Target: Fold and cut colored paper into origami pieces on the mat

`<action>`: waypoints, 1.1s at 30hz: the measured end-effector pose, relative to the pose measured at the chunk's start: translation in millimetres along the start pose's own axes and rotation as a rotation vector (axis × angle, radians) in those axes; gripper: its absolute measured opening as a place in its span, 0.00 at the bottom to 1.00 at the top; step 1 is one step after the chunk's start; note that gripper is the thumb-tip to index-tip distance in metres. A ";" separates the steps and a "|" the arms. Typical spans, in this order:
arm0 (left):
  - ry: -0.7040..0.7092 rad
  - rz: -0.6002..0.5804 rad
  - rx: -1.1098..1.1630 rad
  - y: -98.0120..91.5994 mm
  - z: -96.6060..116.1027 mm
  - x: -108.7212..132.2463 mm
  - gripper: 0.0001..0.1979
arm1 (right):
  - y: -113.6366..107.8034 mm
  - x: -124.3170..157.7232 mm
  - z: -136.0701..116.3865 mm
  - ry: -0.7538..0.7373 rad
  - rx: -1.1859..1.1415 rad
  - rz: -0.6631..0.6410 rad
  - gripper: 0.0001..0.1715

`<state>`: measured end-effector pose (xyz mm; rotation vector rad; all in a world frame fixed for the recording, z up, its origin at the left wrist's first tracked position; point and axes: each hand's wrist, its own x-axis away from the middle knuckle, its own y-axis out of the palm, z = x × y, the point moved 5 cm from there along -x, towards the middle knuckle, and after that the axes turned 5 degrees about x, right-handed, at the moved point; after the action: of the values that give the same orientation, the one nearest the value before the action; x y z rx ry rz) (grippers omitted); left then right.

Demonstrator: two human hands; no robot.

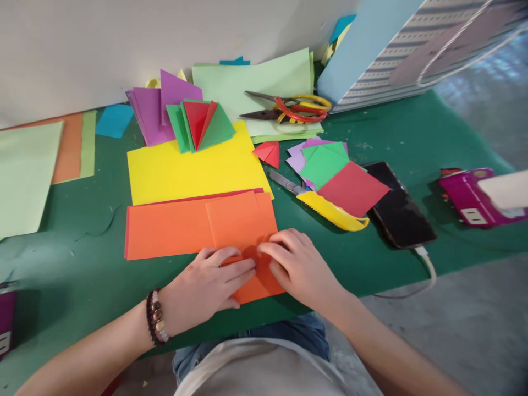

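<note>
Fingers (pixel 241 268) of the left hand (pixel 206 286) lay straight and close together across a piece of folded orange paper (pixel 264 283), while those of the right hand (pixel 299 267) curved over it, their tips bearing down just beside the left fingertips. Neither hand appeared to pinch anything, though the fingers hid the exact edge beneath them. Close, flat fingers suited this kind of pressing, since they spread the force along a fold, and keeping the paper flat against the firm surface would likely give a sharper crease. The orange piece lay at the near edge of a green work mat (pixel 78 275), just below a long orange sheet (pixel 165 225) with a squarish orange flap (pixel 237 220) over it; whether these were all one sheet could not be told. Beyond them lay a smooth, matte yellow sheet (pixel 193 170), and a faceted red-and-green paper fold (pixel 202 126) rested on its far edge. A small red paper triangle (pixel 268 153) sat nearby, and crisp green and red squares (pixel 350 188) overlapped on the right. Scissors with red and yellow handles (pixel 284 107) rested on pale green paper (pixel 247 88), while a yellow utility knife (pixel 334 212) lay beside a dark phone (pixel 398 203).
</note>
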<state>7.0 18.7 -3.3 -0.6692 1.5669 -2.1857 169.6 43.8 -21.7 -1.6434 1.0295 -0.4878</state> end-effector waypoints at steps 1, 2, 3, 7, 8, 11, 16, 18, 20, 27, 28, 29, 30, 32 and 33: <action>0.005 0.001 -0.008 -0.5 -0.1 -0.2 0.30 | -4.4 2.1 3.6 0.021 -0.023 0.026 0.15; 0.008 0.002 -0.013 -0.7 -0.4 -0.3 0.30 | -9.8 4.8 7.2 0.046 -0.035 0.065 0.16; 0.010 0.003 -0.014 -0.7 -0.8 -0.2 0.30 | -15.2 8.0 10.5 0.074 -0.035 0.107 0.16; 0.011 0.016 -0.002 0.2 -1.8 0.9 0.29 | -24.8 18.1 14.5 0.153 -0.010 0.187 0.16; 0.010 0.021 0.004 0.4 -2.0 1.2 0.29 | -23.0 17.9 13.3 0.161 -0.006 0.179 0.16; 0.004 0.034 0.024 1.3 -2.3 1.8 0.29 | -13.6 9.4 8.8 0.166 0.013 0.144 0.16; -0.002 0.054 0.022 3.4 -2.0 3.5 0.29 | -5.2 -13.7 10.0 0.177 0.027 0.107 0.17; -0.005 0.064 0.025 3.7 -1.3 3.9 0.29 | -5.2 -19.8 13.1 0.183 -0.015 0.094 0.17; -0.013 0.075 0.030 3.7 -0.5 3.8 0.28 | -5.5 -23.9 16.7 0.191 -0.064 0.081 0.17; -0.049 0.071 0.006 1.5 1.4 0.7 0.28 | -6.1 -22.6 22.9 0.198 -0.147 0.080 0.18; -0.052 0.067 0.004 1.0 1.3 0.4 0.28 | -6.4 -20.2 22.8 0.200 -0.133 0.088 0.18; -0.053 0.064 0.003 0.4 1.0 0.1 0.28 | -6.7 -17.6 22.6 0.202 -0.118 0.097 0.18; -0.053 0.060 0.003 -0.1 0.7 -0.2 0.28 | -6.9 -15.2 22.3 0.204 -0.105 0.104 0.18; -0.053 0.050 0.007 -0.8 -0.3 -0.9 0.28 | -6.8 -11.5 21.6 0.206 -0.102 0.112 0.17; -0.053 0.041 0.011 -0.9 -0.9 -1.3 0.28 | -6.5 -10.5 21.2 0.204 -0.111 0.113 0.18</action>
<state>7.5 20.4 -3.0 -0.6802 1.5280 -2.1273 182.3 64.8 -20.8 -1.6454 1.3139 -0.5392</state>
